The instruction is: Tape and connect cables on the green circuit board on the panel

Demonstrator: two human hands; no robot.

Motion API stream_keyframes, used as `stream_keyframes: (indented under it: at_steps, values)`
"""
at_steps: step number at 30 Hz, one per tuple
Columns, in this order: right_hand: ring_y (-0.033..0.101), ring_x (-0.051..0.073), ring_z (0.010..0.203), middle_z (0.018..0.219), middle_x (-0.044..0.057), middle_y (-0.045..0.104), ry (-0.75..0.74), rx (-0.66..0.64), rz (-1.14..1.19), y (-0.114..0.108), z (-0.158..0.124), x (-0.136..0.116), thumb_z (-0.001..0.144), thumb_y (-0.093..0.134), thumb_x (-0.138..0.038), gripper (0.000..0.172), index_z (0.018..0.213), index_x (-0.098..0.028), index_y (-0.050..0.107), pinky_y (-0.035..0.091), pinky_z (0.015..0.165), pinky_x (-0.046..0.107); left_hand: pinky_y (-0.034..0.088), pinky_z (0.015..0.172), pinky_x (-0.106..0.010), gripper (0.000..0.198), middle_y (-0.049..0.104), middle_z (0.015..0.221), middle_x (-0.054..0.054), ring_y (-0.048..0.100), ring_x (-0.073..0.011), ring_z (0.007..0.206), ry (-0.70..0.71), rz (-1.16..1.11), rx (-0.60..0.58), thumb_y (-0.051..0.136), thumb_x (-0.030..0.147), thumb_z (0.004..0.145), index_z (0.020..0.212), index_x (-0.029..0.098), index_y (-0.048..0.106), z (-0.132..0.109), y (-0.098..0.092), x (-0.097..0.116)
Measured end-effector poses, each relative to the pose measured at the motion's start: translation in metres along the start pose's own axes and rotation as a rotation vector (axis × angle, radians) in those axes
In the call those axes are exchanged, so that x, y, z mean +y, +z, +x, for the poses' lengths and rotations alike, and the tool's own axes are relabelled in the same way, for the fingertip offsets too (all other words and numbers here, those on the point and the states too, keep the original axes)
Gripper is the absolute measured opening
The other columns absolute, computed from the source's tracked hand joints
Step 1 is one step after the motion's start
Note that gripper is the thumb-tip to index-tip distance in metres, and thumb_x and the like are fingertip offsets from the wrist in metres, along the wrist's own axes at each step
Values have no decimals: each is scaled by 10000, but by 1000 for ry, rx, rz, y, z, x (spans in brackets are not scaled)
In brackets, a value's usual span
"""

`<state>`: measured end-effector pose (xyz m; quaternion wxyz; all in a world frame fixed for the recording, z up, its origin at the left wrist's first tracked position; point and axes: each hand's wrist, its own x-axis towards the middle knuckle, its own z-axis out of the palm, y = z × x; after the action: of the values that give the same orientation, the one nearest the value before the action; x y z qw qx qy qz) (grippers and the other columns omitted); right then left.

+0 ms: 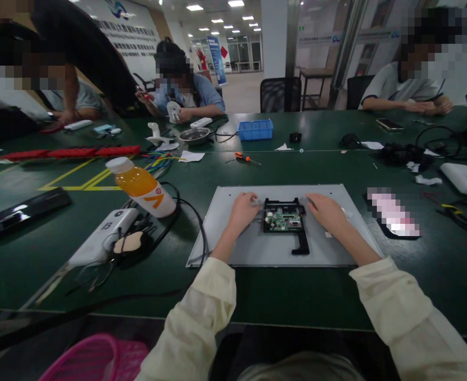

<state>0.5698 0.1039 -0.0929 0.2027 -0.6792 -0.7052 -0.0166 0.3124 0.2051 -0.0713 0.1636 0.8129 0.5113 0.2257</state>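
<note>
A grey metal panel [257, 248] lies flat on the green table in front of me. On it sits a black plastic frame [300, 241] holding a green circuit board [283, 220]. My left hand [242, 209] rests on the panel just left of the board, fingers curled near its top left corner. My right hand [328, 210] rests on the panel just right of the board, fingers bent toward its top right corner. Whether either hand pinches anything small is hidden.
An orange juice bottle [143, 188] lies to the left, by a white device [100, 238] with black cables. An orange-handled screwdriver [244, 157], a blue bin [256, 129] and a metal bowl [194, 136] sit farther back. Other people sit around the table. A pink basket [94, 360] is below left.
</note>
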Motion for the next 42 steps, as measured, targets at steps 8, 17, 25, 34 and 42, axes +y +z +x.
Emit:
stream_keyframes:
  at_steps: [8, 17, 25, 34, 42]
  values:
    - [533, 282, 1195, 1232, 134, 636, -23, 76, -50, -2, -5, 28, 892, 513, -288, 352, 1191, -130, 613, 311, 1077, 452, 446, 933, -319, 270, 608, 1008, -88, 580, -215, 1009, -9, 89, -38, 579, 147, 723, 983, 146, 650, -2, -11, -2]
    - [643, 252, 941, 1022, 108, 716, 22, 45, -115, -10, -3, 21, 900, 473, -217, 244, 985, -185, 700, 435, 855, 370, 460, 766, -284, 125, 620, 831, -46, 577, -174, 796, 11, 63, -34, 565, 92, 706, 790, 173, 611, -4, -14, 0]
    - [624, 243, 990, 1044, 96, 714, -11, 86, -138, -11, -4, 14, 915, 416, -162, 288, 986, -182, 694, 293, 1033, 456, 457, 694, -272, 173, 646, 714, -25, 593, -164, 706, 4, -62, -1, 521, 88, 717, 798, 172, 650, -1, -11, -5]
    - [608, 250, 991, 1052, 108, 701, -23, 113, -116, -11, -5, 10, 914, 424, -170, 273, 986, -169, 688, 334, 983, 422, 447, 545, -216, 165, 684, 791, -33, 653, -133, 609, -118, -526, 10, 615, 282, 727, 812, 145, 651, 3, -21, 4]
    - [601, 257, 995, 1058, 117, 695, -38, 116, -78, -12, -5, 9, 895, 435, -165, 270, 983, -166, 690, 404, 910, 394, 442, 545, -216, 145, 665, 678, -19, 665, -147, 653, -210, -684, -96, 661, 248, 685, 778, 139, 639, -1, -16, 10]
